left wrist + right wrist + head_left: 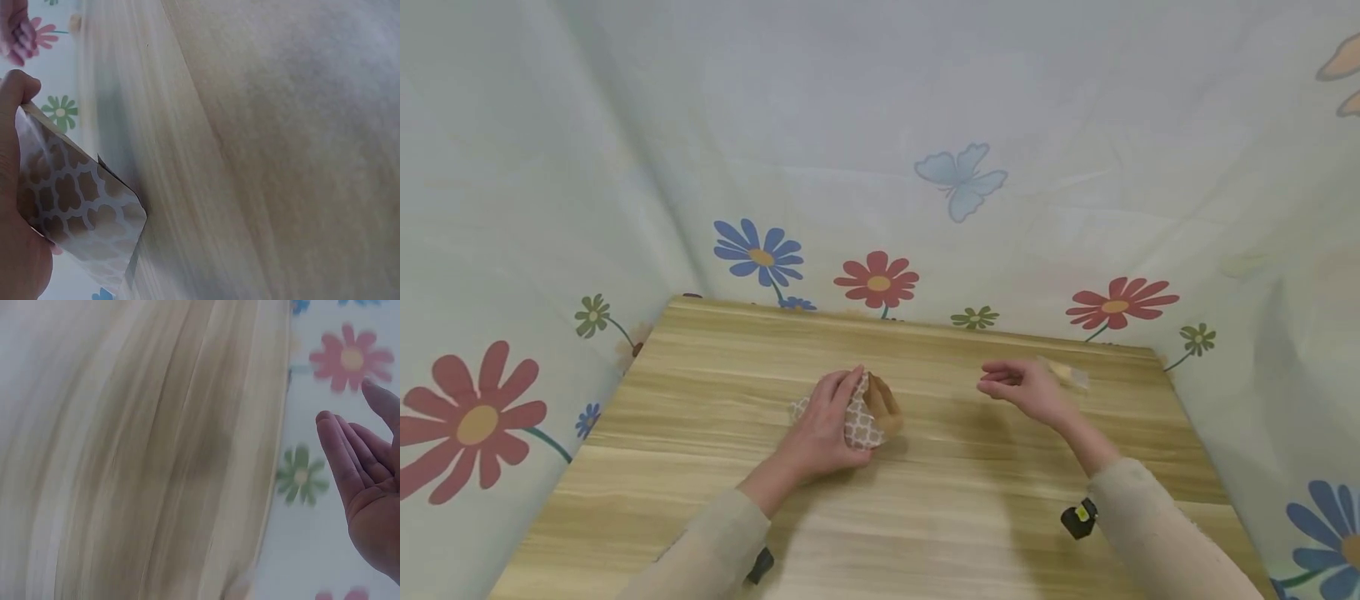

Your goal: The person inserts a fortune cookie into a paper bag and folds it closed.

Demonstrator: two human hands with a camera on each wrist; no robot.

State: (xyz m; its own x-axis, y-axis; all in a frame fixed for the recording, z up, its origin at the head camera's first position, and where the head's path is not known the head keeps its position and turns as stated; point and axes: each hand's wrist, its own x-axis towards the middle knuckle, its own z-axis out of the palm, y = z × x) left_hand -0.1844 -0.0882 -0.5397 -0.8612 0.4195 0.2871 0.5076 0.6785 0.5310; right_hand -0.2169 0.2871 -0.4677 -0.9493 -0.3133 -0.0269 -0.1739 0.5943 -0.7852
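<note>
A: Gripping what with the left hand (pixel 820 429)?

B: A bag (pixel 860 427), patterned in white and tan. Pinched between thumb and fingers, with the thumb on the near side.

A: Turned which way?

B: Tilted, with open mouth toward the right, showing plain brown inside.

A: Resting on the tabletop (pixel 925 517)?

B: Held low, a little left of the middle. Hard to tell whether touching.

A: And with the right hand (pixel 1030 390)?

B: Raised above the tabletop, well apart from the bag and to the right of it. With fingers nearly straight and close together, thumb spread away from them.

A: Near anything?

B: Just beside a small packet (pixel 1077 378), partly hidden by the hand; too small to make out the contents.

A: Around the arms?

B: A black box (pixel 1078 518) beside the right sleeve (pixel 1165 525), a second box (pixel 762 566) beside the left sleeve (pixel 703 546).

A: Beyond the tabletop?

B: Pale cloth (pixel 820 108), printed with flowers (pixel 877 283) and a butterfly (pixel 962 182).
</note>
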